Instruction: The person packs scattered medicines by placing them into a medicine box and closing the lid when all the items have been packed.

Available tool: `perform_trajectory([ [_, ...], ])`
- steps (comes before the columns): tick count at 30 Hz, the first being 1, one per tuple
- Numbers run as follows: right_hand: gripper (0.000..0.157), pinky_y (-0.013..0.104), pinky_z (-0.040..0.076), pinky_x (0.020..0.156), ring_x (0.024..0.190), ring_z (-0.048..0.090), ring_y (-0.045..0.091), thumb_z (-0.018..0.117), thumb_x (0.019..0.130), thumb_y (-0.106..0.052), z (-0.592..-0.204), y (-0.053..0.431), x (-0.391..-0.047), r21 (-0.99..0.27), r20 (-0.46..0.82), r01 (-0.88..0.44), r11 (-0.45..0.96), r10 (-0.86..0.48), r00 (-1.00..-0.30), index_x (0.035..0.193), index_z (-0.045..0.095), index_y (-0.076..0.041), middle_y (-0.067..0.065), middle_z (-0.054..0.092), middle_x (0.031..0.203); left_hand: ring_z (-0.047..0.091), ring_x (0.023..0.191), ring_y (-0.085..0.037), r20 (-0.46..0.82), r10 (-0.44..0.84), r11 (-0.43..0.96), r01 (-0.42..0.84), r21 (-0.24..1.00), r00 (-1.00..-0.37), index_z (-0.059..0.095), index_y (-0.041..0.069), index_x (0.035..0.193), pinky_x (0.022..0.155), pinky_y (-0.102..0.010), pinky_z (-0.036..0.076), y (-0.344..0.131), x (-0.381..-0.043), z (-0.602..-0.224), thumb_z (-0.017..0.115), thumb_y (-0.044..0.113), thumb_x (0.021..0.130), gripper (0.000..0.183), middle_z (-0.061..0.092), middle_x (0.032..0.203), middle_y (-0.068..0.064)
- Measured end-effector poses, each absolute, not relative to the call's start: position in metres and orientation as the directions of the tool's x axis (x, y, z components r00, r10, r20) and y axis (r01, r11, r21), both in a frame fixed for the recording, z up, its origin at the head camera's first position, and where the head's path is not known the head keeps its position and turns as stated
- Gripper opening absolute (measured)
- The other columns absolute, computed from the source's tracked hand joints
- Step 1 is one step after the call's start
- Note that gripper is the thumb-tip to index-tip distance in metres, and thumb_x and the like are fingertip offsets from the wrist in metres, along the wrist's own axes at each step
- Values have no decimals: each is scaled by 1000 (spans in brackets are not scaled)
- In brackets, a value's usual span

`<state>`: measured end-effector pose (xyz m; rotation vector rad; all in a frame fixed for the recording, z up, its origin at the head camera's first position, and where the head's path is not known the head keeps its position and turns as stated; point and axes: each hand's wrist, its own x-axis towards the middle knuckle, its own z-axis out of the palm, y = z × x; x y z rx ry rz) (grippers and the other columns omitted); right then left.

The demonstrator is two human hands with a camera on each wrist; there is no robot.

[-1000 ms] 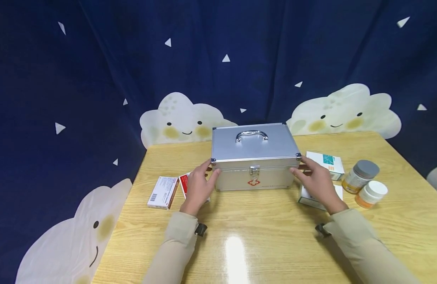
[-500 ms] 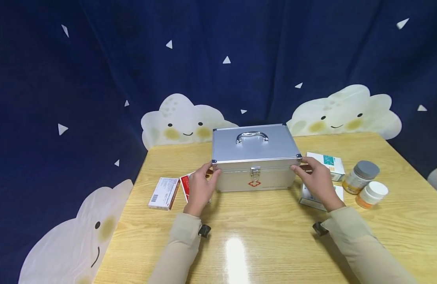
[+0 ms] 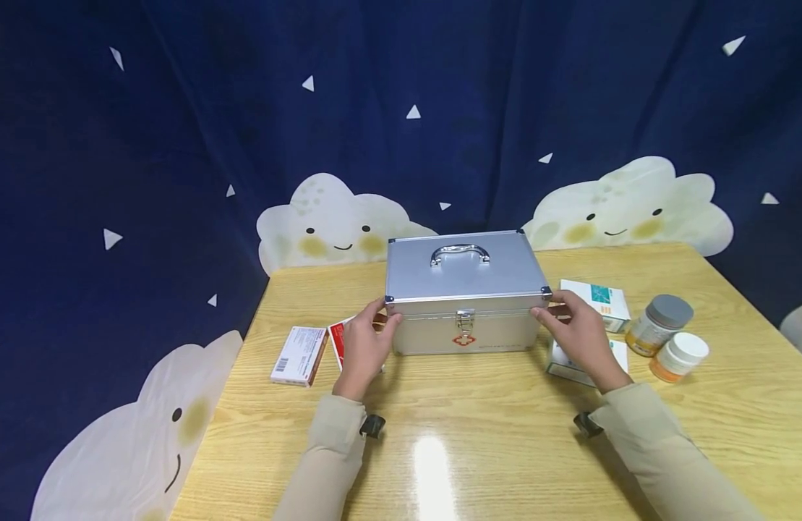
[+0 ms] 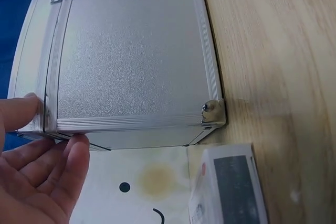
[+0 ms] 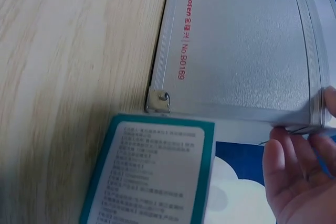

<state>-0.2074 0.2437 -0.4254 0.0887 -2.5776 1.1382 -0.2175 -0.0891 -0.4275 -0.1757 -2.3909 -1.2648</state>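
A silver metal first-aid box (image 3: 467, 268) stands on the wooden table, its lid down, a chrome handle (image 3: 460, 253) on top. A red cross (image 3: 464, 340) marks its front below the metal latch (image 3: 465, 320). My left hand (image 3: 364, 344) grips the front left corner near the lid seam, thumb on the front and fingers at the side. My right hand (image 3: 581, 334) holds the front right corner in the same way. Close beside the left hand lies a red-and-white medicine box (image 3: 336, 340), partly covered by it. A white-and-green medicine box (image 5: 152, 171) lies under the right hand.
Another white medicine box (image 3: 299, 354) with a barcode lies at the left. On the right are a white box with a teal square (image 3: 602, 298), a grey-lidded bottle (image 3: 659, 325) and a white-lidded bottle (image 3: 680, 357). A blue curtain (image 3: 374, 130) hangs behind the table.
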Motion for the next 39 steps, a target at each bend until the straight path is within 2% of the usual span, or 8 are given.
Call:
perform_trajectory([
  [5, 44, 54, 55, 88, 104, 67, 41, 67, 95, -22, -427, 242, -206, -708, 339, -202, 677, 74, -938, 127, 57, 7, 26, 64, 119, 75, 85, -26, 384, -81, 565, 275, 778, -920, 69, 4, 124, 68, -34, 62, -90, -218, -425, 75, 17, 88, 39, 76, 107, -16],
  [8, 39, 54, 55, 88, 103, 67, 42, 68, 94, -21, -427, 241, -206, -703, 349, -209, 680, 74, -934, 120, 59, 7, 26, 64, 116, 76, 85, -27, 367, -80, 549, 267, 792, -927, 69, 5, 124, 69, -35, 62, -91, -217, -423, 74, 17, 88, 39, 76, 103, -17],
  [18, 36, 52, 56, 87, 102, 68, 42, 69, 94, -19, -425, 239, -211, -702, 351, -217, 678, 65, -934, 117, 60, 7, 25, 65, 113, 76, 85, -28, 385, -98, 539, 277, 796, -917, 70, 3, 121, 69, -35, 62, -93, -216, -422, 75, 16, 87, 37, 76, 104, -18],
  [24, 34, 49, 57, 86, 102, 68, 41, 70, 93, -21, -424, 240, -211, -710, 323, -206, 673, 51, -945, 113, 60, 5, 24, 66, 109, 75, 81, -27, 373, -111, 536, 261, 803, -921, 70, 2, 119, 68, -35, 61, -95, -215, -424, 77, 15, 85, 37, 76, 97, -19],
  [27, 40, 51, 56, 89, 105, 67, 41, 68, 94, -22, -423, 240, -212, -721, 300, -189, 666, 54, -952, 121, 57, 6, 25, 65, 115, 75, 81, -26, 368, -107, 537, 258, 803, -924, 69, 3, 122, 68, -34, 61, -95, -216, -424, 77, 16, 86, 40, 77, 94, -18],
  [31, 47, 54, 54, 92, 110, 64, 43, 66, 96, -24, -422, 239, -214, -735, 286, -186, 652, 50, -957, 130, 54, 6, 26, 59, 124, 75, 85, -25, 379, -95, 532, 275, 801, -921, 69, 5, 124, 73, -33, 61, -95, -219, -424, 75, 16, 87, 39, 76, 100, -17],
  [35, 45, 53, 53, 94, 111, 63, 42, 65, 97, -23, -424, 240, -213, -741, 263, -166, 650, 53, -963, 129, 56, 6, 26, 58, 125, 75, 89, -25, 367, -79, 511, 278, 813, -927, 71, 7, 120, 76, -34, 61, -94, -218, -425, 75, 15, 88, 33, 76, 105, -15],
  [39, 56, 54, 51, 98, 117, 60, 42, 63, 98, -29, -427, 242, -209, -761, 190, -116, 638, 48, -981, 141, 48, 4, 27, 57, 131, 74, 88, -23, 341, -89, 509, 252, 823, -936, 70, 10, 121, 75, -31, 61, -94, -215, -428, 75, 16, 87, 34, 75, 108, -12],
])
